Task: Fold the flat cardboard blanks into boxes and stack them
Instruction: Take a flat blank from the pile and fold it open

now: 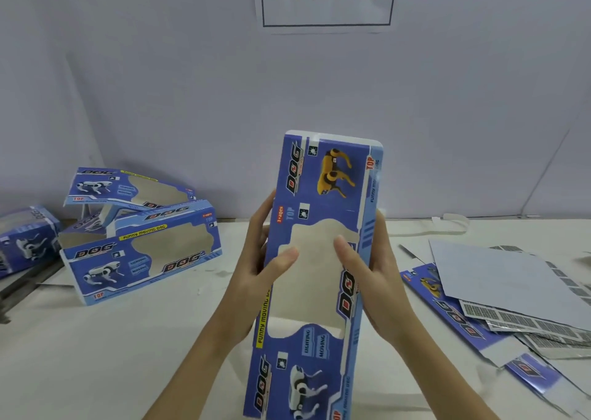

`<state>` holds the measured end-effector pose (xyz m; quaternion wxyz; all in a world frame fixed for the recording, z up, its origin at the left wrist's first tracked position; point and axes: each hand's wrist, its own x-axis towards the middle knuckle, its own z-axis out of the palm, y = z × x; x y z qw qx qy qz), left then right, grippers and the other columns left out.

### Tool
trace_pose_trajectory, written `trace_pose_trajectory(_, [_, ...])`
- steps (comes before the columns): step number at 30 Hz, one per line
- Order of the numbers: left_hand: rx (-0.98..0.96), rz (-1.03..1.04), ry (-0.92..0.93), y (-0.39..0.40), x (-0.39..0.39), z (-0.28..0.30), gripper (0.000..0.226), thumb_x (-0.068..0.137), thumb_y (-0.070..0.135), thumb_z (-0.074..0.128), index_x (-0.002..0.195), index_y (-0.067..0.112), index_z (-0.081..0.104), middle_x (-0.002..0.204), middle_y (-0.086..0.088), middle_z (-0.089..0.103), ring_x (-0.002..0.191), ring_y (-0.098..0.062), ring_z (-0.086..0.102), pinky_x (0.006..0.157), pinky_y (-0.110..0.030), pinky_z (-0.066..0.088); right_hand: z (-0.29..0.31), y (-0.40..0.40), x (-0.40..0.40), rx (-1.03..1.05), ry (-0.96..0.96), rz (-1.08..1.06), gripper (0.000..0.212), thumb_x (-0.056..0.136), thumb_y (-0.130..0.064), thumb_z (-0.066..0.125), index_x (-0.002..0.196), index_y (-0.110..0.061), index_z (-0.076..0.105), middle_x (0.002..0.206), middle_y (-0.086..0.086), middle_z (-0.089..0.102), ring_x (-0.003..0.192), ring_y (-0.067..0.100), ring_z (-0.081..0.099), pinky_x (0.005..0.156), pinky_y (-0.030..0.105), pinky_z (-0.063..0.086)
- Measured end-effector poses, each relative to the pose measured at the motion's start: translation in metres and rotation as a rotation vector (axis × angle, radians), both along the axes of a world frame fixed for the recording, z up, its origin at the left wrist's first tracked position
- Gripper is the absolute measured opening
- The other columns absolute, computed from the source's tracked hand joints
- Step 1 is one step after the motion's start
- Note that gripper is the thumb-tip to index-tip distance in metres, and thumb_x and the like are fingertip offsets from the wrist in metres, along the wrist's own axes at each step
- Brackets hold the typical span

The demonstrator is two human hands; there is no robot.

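The left hand [260, 259] and right hand [372, 269] grip the long edges of a blue blank [319, 259] held upright above the surface [128, 355], thumbs pressing its window; squeeze both edges inward evenly to open the tube; folded boxes [140, 250] wait left.

Both hands hold one blue box [315, 279] upright above the table [128, 355]: left hand [262, 259] on its left edge, right hand [367, 266] on its right edge, thumbs across the window cutout.
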<state>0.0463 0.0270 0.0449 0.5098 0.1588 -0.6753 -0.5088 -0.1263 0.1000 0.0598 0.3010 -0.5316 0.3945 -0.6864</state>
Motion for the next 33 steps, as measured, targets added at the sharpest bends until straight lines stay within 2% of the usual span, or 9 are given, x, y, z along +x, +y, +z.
trace_pose_trajectory(3, [-0.136,0.108,0.018,0.003,0.003,0.007,0.08,0.094,0.054,0.07,0.157,0.057,0.022,0.149,0.029,0.052,0.135,-0.004,0.056,0.094,-0.017,0.054,0.006,-0.002,0.009,-0.105,0.083,-0.086,0.06,0.09,-0.048,0.068,0.143,-0.056,0.042,0.13,-0.02,0.068,0.116,0.014,0.071,0.079,0.022,0.061])
trace_pose_trajectory(9, [-0.263,0.184,0.011,0.002,0.013,0.015,0.078,0.096,0.037,0.068,0.146,0.074,0.022,0.147,0.042,0.045,0.135,0.013,0.048,0.091,-0.005,0.048,0.017,-0.003,0.015,-0.179,0.219,-0.139,0.06,0.089,-0.048,0.068,0.135,-0.073,0.038,0.127,-0.038,0.061,0.119,0.003,0.066,0.077,0.014,0.058])
trace_pose_trajectory(13, [-0.262,0.184,0.059,0.004,0.012,0.016,0.074,0.097,0.024,0.072,0.143,0.068,0.034,0.141,0.032,0.055,0.131,0.001,0.058,0.089,-0.014,0.055,0.017,-0.004,0.013,-0.183,0.216,-0.132,0.048,0.089,-0.058,0.071,0.129,-0.064,0.045,0.121,-0.027,0.067,0.11,0.015,0.072,0.074,0.022,0.062])
trace_pose_trajectory(15, [-0.273,0.195,0.055,0.003,0.011,0.016,0.071,0.093,0.023,0.074,0.14,0.063,0.039,0.138,0.026,0.059,0.127,-0.006,0.063,0.085,-0.018,0.058,0.017,-0.004,0.012,-0.157,0.212,-0.126,0.044,0.084,-0.071,0.07,0.121,-0.063,0.047,0.119,-0.027,0.068,0.107,0.013,0.073,0.071,0.02,0.061])
trace_pose_trajectory(22, [-0.286,0.268,-0.01,0.001,0.017,0.017,0.065,0.083,0.036,0.081,0.131,0.061,0.043,0.13,0.018,0.067,0.119,-0.015,0.068,0.084,-0.023,0.061,0.016,-0.011,0.012,-0.144,0.225,-0.114,0.038,0.084,-0.076,0.064,0.116,-0.071,0.044,0.12,-0.037,0.065,0.109,0.001,0.07,0.068,0.015,0.058])
trace_pose_trajectory(26, [-0.333,0.451,0.118,0.001,0.015,0.022,0.071,0.085,0.03,0.084,0.141,0.035,0.042,0.127,0.006,0.065,0.107,-0.021,0.072,0.083,-0.029,0.06,0.0,-0.016,0.013,-0.225,0.292,-0.229,0.072,0.098,-0.042,0.072,0.155,-0.049,0.03,0.149,-0.02,0.052,0.133,0.011,0.059,0.098,0.022,0.055])
trace_pose_trajectory(28, [-0.33,0.612,0.232,-0.001,0.013,0.02,0.07,0.085,0.026,0.086,0.139,0.027,0.041,0.131,-0.001,0.059,0.114,-0.027,0.068,0.091,-0.036,0.059,-0.012,-0.017,0.018,-0.261,0.394,-0.35,0.081,0.098,-0.031,0.074,0.161,-0.043,0.025,0.162,-0.012,0.038,0.147,0.018,0.045,0.113,0.03,0.046])
trace_pose_trajectory(31, [-0.35,0.768,0.218,-0.005,0.01,0.012,0.07,0.085,0.032,0.086,0.139,0.022,0.041,0.138,-0.009,0.05,0.128,-0.036,0.058,0.098,-0.061,0.054,-0.026,-0.017,0.035,-0.323,0.619,-0.369,0.074,0.099,-0.04,0.07,0.161,-0.04,0.03,0.169,-0.002,0.024,0.156,0.021,0.03,0.122,0.026,0.033])
trace_pose_trajectory(33, [-0.325,0.706,0.179,0.0,0.003,0.005,0.056,0.093,0.048,0.074,0.138,0.029,0.045,0.135,-0.006,0.05,0.127,-0.031,0.057,0.097,-0.059,0.053,-0.035,-0.019,0.043,-0.316,0.682,-0.322,0.078,0.1,-0.047,0.068,0.164,-0.034,0.026,0.171,0.001,0.019,0.159,0.024,0.025,0.125,0.03,0.031])
